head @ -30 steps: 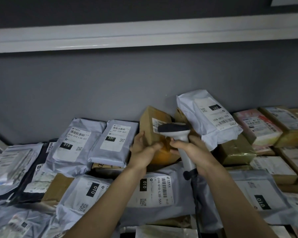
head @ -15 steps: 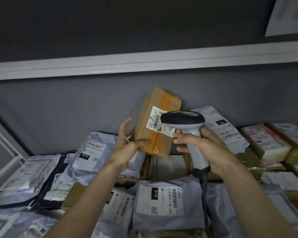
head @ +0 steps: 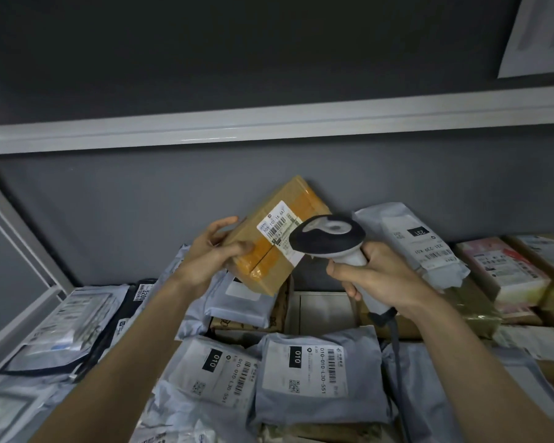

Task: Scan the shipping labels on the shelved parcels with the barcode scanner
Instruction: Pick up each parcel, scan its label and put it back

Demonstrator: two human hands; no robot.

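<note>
Aloft, the left hand point(head: 210, 254) grips a taped brown cardboard box point(head: 277, 233) with a white label point(head: 280, 230); the right hand point(head: 378, 276) clasps a grey-and-white barcode scanner point(head: 328, 238).

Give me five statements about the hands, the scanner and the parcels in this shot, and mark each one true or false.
1. The left hand holds a brown cardboard box lifted above the parcels. True.
2. The right hand grips the barcode scanner by its handle. True.
3. The box's shipping label faces away from the camera. False: the white label with its barcode faces the camera, partly hidden by the scanner head.
4. The scanner is cordless. False: a dark cable runs down from the handle's base.
5. The two grey mailers lying nearest the camera show the number 231. False: their black tags read 010.
</note>
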